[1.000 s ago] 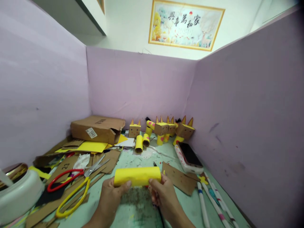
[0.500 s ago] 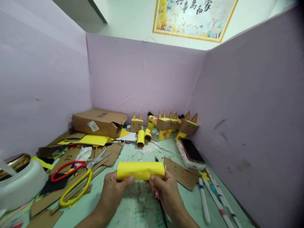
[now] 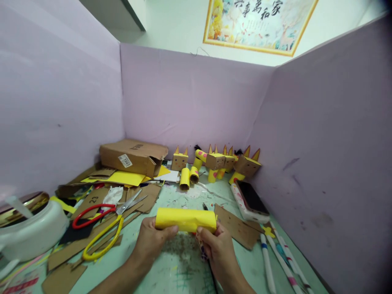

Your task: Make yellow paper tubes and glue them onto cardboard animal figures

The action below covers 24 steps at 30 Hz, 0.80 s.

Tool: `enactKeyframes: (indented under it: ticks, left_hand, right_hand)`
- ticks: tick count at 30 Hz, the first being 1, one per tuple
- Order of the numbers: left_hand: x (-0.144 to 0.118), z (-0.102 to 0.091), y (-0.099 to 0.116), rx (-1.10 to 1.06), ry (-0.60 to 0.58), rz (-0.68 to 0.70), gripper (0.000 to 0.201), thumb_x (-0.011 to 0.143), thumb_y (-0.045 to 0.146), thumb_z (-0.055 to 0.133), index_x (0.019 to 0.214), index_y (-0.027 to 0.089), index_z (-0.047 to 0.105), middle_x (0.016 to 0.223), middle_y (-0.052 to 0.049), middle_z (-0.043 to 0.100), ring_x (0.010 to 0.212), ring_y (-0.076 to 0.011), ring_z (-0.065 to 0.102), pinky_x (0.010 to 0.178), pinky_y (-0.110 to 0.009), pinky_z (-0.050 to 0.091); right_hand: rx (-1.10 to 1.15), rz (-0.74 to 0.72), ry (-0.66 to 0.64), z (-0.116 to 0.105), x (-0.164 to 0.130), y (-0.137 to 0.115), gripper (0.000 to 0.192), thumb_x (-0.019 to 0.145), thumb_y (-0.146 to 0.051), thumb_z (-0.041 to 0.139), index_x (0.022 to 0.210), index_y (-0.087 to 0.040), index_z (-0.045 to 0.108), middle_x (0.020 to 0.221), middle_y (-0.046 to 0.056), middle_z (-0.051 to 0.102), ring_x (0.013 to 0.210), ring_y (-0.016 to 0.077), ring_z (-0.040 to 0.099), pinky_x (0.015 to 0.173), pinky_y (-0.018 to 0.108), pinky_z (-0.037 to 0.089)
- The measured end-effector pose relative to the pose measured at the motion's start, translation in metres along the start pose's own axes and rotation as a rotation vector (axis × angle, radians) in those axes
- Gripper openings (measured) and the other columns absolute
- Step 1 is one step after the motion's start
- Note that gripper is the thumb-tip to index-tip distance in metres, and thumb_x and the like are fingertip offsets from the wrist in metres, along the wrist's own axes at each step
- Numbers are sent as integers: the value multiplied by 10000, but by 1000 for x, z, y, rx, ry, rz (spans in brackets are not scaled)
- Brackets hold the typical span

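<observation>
A yellow paper tube (image 3: 185, 219) lies level between my two hands, above the tabletop. My left hand (image 3: 154, 237) is closed on its left end, thumb along the lower edge. Gripping the right end, my right hand (image 3: 216, 241) has its thumb pressed on the lower front. A patterned object with a dark cord (image 3: 202, 248) shows just below the tube, partly covered by my right hand. Beyond the tube, two short yellow tubes (image 3: 184, 179) sit near several cardboard animal heads with pointed horns (image 3: 215, 161).
At left lie red-and-yellow scissors (image 3: 118, 216) on cardboard strips, near a white pot (image 3: 33, 228) and a cardboard box (image 3: 133, 157). To the right are a phone (image 3: 252, 198), a cardboard piece (image 3: 237, 226) and several white marker pens (image 3: 266, 261). Purple panels (image 3: 196, 98) enclose the table.
The whole view has shifted slightly, so things appear a little farther right. Both hands keep hold of the yellow tube, which now tilts slightly down at its right end.
</observation>
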<state>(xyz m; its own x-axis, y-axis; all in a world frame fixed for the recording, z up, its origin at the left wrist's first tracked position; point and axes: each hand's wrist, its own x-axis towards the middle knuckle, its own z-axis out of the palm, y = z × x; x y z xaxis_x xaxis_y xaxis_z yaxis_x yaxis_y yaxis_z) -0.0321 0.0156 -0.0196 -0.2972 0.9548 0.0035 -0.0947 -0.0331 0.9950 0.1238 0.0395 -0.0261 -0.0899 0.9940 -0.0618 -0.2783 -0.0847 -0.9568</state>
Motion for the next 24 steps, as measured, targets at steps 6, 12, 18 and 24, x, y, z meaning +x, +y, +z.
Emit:
enactKeyframes:
  ticks: [6,12,18,24]
  left_hand:
    - [1,2,1,-92,4,-57,258,431,274,753,629,109,741,606,-71,697,561,-208,598,537,-289,475]
    - [-8,6,22,-138,53,-120,184,377,201,735,536,110,721,528,-46,673,497,-175,563,519,-279,455]
    - [-12,6,30,-172,41,-105,159,381,183,707,524,116,721,495,-26,650,479,-165,549,495,-274,442]
    - [-9,4,21,-144,5,-78,171,445,228,712,551,95,691,495,-18,622,479,-134,520,482,-238,420]
  right_hand:
    - [-14,-19,20,1,-3,1,223,558,-249,721,707,-142,595,462,-61,474,355,43,293,332,182,198]
    - [28,46,-34,0,-5,1,217,596,-268,728,693,-165,564,458,-72,464,335,31,253,329,181,208]
    - [57,72,-3,2,-8,-3,314,521,-295,772,727,-152,582,498,-51,520,389,51,359,358,172,257]
    - [39,89,28,5,-7,-4,302,519,-320,761,618,-153,530,386,-85,435,314,0,198,324,158,158]
